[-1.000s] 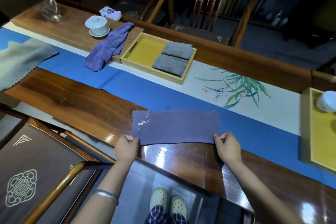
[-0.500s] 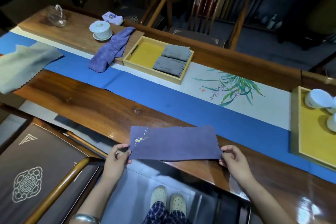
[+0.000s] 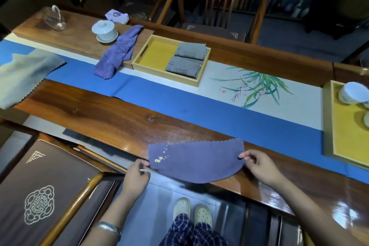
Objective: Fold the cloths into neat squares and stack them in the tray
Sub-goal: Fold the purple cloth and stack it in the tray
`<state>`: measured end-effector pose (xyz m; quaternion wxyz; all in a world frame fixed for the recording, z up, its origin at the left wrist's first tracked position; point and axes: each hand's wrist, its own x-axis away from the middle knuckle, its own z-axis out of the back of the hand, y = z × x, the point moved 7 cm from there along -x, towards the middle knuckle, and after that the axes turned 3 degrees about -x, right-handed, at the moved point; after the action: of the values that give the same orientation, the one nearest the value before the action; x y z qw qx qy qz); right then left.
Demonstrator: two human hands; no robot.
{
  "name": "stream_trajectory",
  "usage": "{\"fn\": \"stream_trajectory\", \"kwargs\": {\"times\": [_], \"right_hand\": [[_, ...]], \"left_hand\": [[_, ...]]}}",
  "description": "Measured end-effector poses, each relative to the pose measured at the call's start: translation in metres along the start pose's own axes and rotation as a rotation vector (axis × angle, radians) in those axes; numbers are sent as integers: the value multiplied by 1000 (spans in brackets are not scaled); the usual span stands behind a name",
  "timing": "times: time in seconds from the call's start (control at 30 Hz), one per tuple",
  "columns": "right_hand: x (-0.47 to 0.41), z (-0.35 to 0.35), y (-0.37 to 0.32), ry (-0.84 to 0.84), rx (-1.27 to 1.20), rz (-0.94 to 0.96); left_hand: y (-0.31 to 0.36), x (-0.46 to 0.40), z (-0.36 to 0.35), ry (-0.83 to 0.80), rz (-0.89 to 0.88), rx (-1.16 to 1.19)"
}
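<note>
Head view looks down on your long wooden table [image 3: 99, 118], its near edge running from lower left toward lower right just above your feet. A blue runner [image 3: 179, 104] crosses the middle of it, leaving a bare strip of wood between the runner and the near edge. Far across the runner sits your yellow tray [image 3: 155, 70], its left half showing bare bottom and its right half holding two folded grey cloths [image 3: 182, 67], one behind the other. A crumpled purple cloth [image 3: 117, 52] lies just left of the tray, touching its wall, and a flat grey cloth [image 3: 26, 78] hangs over the table's far left end. A second yellow tray [image 3: 327, 126] with cups stands at the right edge.

You hold the purple cloth [image 3: 195, 164] stretched over the near edge, its lower side sagging past the wood. Your left hand [image 3: 135, 177] pinches its left end between thumb and fingers; your right hand [image 3: 259, 166] pinches the right end the same way.
</note>
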<state>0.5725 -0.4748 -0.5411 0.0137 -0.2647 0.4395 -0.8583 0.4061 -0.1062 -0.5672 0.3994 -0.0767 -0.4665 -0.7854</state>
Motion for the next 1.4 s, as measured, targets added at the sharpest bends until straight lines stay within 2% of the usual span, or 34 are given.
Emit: {"fn": "stream_trajectory", "kwargs": {"times": [0.03, 0.1, 0.17, 0.27, 0.5, 0.93, 1.0, 1.13, 1.2, 1.4], "right_hand": [[0, -2, -1, -19, 37, 8], [2, -3, -2, 0, 51, 12], [4, -3, 1, 38, 63, 15], [7, -2, 15, 93, 62, -21], [13, -2, 37, 97, -106, -72], [24, 2, 35, 62, -96, -127], [31, 1, 33, 71, -58, -132], [46, -6, 33, 94, 195, -130], [49, -12, 35, 88, 225, -151], [49, -20, 39, 80, 170, -204]], "left_hand": [[-7, 1, -1, 26, 24, -4], [-21, 5, -10, 5, 141, 153], [-29, 5, -25, -56, 229, 309], [-39, 3, -47, -160, 271, 356], [-45, 11, -57, -249, 251, 483], [-70, 40, -47, -274, 328, 791], [-74, 44, -49, -273, 371, 797], [-75, 48, -50, -276, 386, 779], [-71, 52, -49, -282, 385, 763], [-55, 53, -17, -36, 282, 636]]}}
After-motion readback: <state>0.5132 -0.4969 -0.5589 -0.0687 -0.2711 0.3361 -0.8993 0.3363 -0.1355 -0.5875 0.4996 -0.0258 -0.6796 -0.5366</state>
